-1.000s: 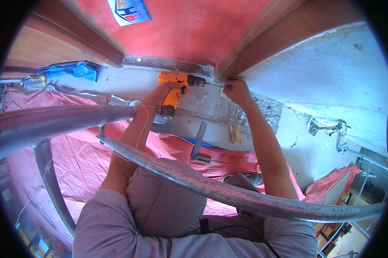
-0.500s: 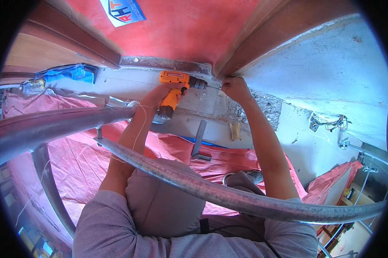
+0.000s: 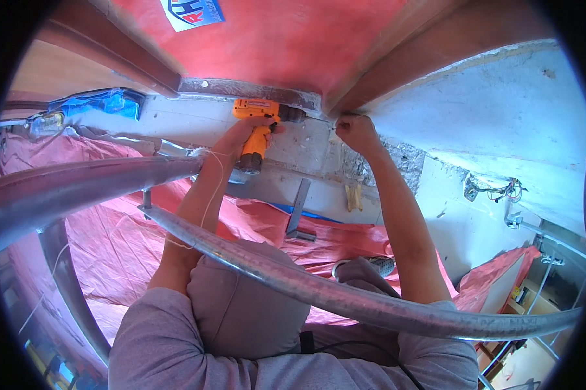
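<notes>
My left hand (image 3: pixel 246 135) is wrapped around the grip of an orange and black cordless drill (image 3: pixel 256 109). The drill lies level, its black chuck pointing right along the grey ledge under the red panel. A thin bit at the chuck is hard to make out. Just beyond the chuck, apart from it, my right hand (image 3: pixel 359 134) is closed at the corner where the brown frame meets the pale wall. Its fingertips are pinched, and whatever is between them is too small to name. A thin white cord (image 3: pixel 219 188) hangs around my left wrist and forearm.
A metal rail (image 3: pixel 345 296) curves across in front of my body, with a thicker pipe (image 3: pixel 98 182) at left. Below the ledge lie pink sheeting (image 3: pixel 121 247) and a metal square (image 3: pixel 299 208). Loose wires (image 3: pixel 501 191) stick out of the right wall. Blue plastic (image 3: pixel 101 107) sits far left.
The drill in my left hand has drawn slightly left, widening the gap to my right hand. My right hand stays closed at the corner. The view has shifted a little.
</notes>
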The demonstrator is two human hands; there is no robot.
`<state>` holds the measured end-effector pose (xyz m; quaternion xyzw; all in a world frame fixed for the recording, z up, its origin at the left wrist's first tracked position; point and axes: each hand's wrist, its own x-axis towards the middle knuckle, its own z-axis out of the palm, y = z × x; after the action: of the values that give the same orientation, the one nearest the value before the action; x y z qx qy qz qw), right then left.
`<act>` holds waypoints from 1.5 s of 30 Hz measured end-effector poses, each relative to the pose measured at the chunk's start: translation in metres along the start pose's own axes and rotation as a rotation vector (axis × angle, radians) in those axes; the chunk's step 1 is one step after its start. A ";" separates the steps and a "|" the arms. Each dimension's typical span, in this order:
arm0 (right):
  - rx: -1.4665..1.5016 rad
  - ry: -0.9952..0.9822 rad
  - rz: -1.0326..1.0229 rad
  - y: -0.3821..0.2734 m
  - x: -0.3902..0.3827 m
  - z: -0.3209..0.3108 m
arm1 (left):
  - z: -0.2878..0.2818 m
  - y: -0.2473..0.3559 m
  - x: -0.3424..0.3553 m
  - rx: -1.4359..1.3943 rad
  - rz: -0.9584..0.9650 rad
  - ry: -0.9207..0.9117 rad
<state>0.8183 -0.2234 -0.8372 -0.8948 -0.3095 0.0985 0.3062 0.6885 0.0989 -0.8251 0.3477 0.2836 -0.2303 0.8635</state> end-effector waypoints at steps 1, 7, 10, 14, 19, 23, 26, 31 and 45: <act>-0.008 -0.003 -0.001 0.001 0.001 0.000 | -0.002 0.000 0.001 -0.002 0.009 0.001; -0.026 -0.017 -0.014 0.002 0.003 0.003 | -0.012 -0.006 0.003 0.078 0.089 0.047; -0.034 -0.004 -0.025 0.014 -0.002 -0.001 | -0.001 -0.019 0.007 0.145 0.112 0.149; -0.028 0.009 -0.014 0.004 0.002 0.004 | -0.015 -0.026 0.007 0.196 0.106 0.209; -0.055 0.012 -0.033 0.003 0.004 0.004 | -0.019 -0.028 0.011 0.310 0.124 0.290; -0.065 -0.017 0.001 -0.001 0.003 -0.002 | -0.025 -0.034 0.014 0.375 0.197 0.291; -0.102 -0.060 0.022 -0.005 0.006 -0.003 | -0.031 -0.033 0.017 0.380 0.124 0.337; -0.038 -0.059 0.017 -0.003 0.005 -0.003 | -0.027 -0.036 0.022 0.417 0.094 0.380; 0.262 -0.067 0.248 -0.006 -0.001 -0.001 | -0.050 -0.043 0.029 0.616 0.136 0.558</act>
<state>0.8149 -0.2207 -0.8333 -0.8749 -0.1914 0.2045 0.3951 0.6675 0.1012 -0.8943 0.6565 0.4011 -0.1437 0.6225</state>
